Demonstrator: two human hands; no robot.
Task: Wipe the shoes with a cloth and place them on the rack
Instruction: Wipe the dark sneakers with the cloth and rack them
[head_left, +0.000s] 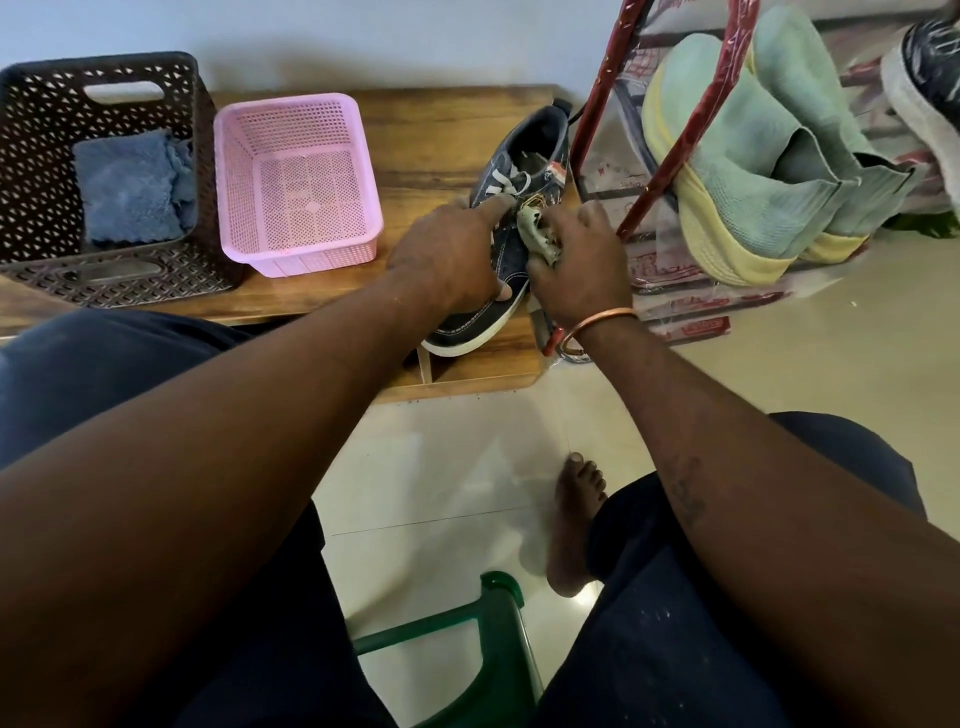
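Closest to me, a green stool (498, 649) sits between dark-trousered knees, and both forearms stretch forward over them. Out on the wooden counter (431, 135) I see the left hand (447, 254) curled over the dark blue shoe (524, 156), thumb on its white sole edge. The right hand (579, 270), a copper bangle (597, 325) at its wrist, has its fingers bunched round a pale cloth (537, 236) pressed against the shoe beside the laces. Further left stand a pink basket (296, 182) and a dark basket (41, 130) holding a blue cloth (130, 187). On the right, the rack (605, 78) carries pale green shoes (753, 171).
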